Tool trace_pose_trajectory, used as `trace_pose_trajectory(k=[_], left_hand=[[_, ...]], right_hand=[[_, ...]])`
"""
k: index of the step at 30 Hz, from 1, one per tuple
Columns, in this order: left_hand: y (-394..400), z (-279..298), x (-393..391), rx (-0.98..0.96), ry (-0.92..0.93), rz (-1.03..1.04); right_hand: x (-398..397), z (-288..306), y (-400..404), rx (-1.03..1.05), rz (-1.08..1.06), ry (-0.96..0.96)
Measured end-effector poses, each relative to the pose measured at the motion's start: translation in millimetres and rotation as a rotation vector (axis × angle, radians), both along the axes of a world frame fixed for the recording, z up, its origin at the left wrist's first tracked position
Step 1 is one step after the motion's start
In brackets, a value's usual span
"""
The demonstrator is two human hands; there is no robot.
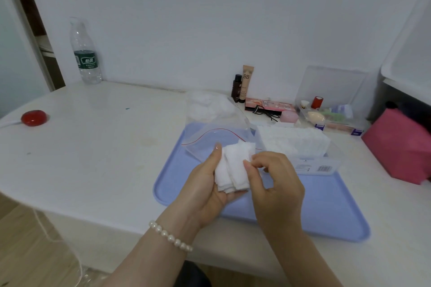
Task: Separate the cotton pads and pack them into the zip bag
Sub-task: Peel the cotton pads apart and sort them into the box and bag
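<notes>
My left hand [205, 190] holds a small stack of white square cotton pads [233, 168] above the blue tray [326, 212], thumb along the stack's left edge. My right hand [275, 184] pinches the right edge of the top pad with thumb and forefinger. A clear zip bag [217, 126] with a red seal line lies on the tray's far left corner, with white pads inside at its far end. To the right stands a clear pack [300, 147] full of cotton pads.
A water bottle [85, 53] stands at the back left by the wall. A red round object [33, 117] lies at the left edge. Cosmetics bottles [242, 85], a clear organiser box [331, 105] and a pink box [398, 144] crowd the back right.
</notes>
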State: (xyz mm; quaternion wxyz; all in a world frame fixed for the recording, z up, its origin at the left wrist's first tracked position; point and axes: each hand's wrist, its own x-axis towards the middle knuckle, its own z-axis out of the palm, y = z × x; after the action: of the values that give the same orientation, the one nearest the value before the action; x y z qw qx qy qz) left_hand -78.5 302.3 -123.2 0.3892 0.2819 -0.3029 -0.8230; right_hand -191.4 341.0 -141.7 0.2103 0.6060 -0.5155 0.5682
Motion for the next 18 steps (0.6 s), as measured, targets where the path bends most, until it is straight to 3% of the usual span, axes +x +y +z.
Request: trace_pose_trajectory(k=[5,9,15,18], left_hand=[[1.1,-2.2,0.9,-0.167,-0.040,-0.013],[0.9,-0.8,2.1,-0.135,0.004,0.007],[-0.8,-1.4,2.2,-0.125,-0.006,0.027],[-2.1,-2.5,3.9,-0.113,-0.026,0.033]], right_hand=[[5.0,12.6,5.5,0.215,0.167,-0.504],[1.0,22.6,6.1,0.222,0.308,-0.819],[-11.0,26.0,11.6,0.227,0.366,-1.043],[-28.7,32.6,13.7,0.207,0.553,-1.258]])
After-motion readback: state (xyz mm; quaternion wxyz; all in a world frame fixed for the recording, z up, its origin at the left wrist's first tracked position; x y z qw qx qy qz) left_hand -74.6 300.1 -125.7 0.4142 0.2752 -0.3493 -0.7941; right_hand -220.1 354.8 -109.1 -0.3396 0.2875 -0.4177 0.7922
